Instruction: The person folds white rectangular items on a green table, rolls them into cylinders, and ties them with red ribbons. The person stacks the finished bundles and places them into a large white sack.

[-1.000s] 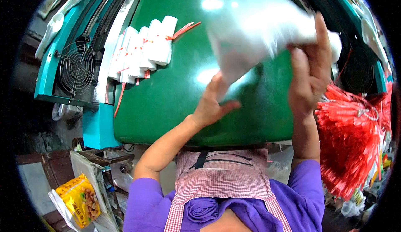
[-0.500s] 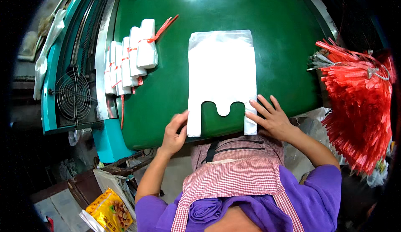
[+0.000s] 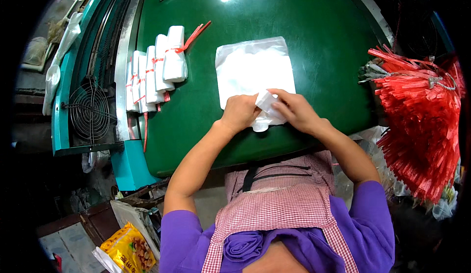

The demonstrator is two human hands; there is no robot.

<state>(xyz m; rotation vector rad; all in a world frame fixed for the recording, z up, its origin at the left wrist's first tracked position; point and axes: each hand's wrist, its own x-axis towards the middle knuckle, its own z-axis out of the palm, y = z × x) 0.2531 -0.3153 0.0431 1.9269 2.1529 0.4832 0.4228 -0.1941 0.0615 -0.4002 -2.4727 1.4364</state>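
White tied bundles lie finished at left; my left hand and right hand pinch the bag stack's near end, fold just begun on the green table; red ties unused at right.

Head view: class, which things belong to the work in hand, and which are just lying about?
In hand:
white plastic bag stack
left hand
right hand
green table

Lying about:
tied white bundles
red ties
fan grille
yellow packet
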